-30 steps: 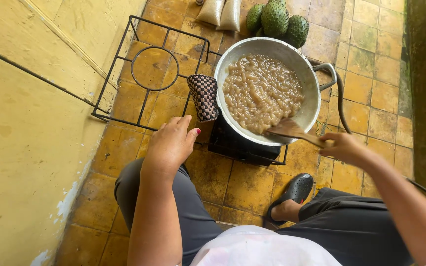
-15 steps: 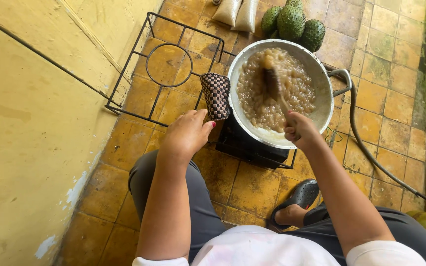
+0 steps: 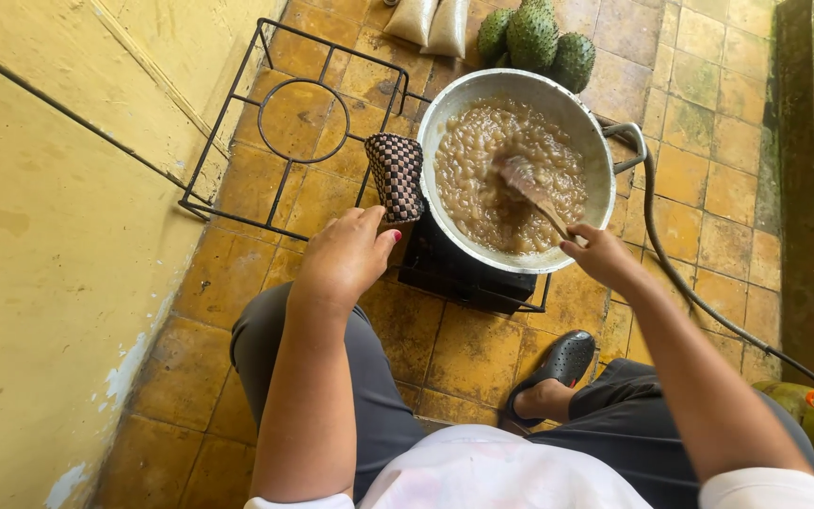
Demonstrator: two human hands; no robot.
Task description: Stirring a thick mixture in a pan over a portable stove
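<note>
Stirring a pot of lumpy brown mash on a floor burner.

I see the right hand with its fingers closed around the handle of a wooden spoon, whose blade sits in the mash inside the metal pot (the pot rests on a black burner on the tiled floor). The left hand hovers with fingers loosely open, holding nothing, just beside the checkered pot holder draped over the pot's near handle. Green spiky fruits lie beyond the pot.
</note>
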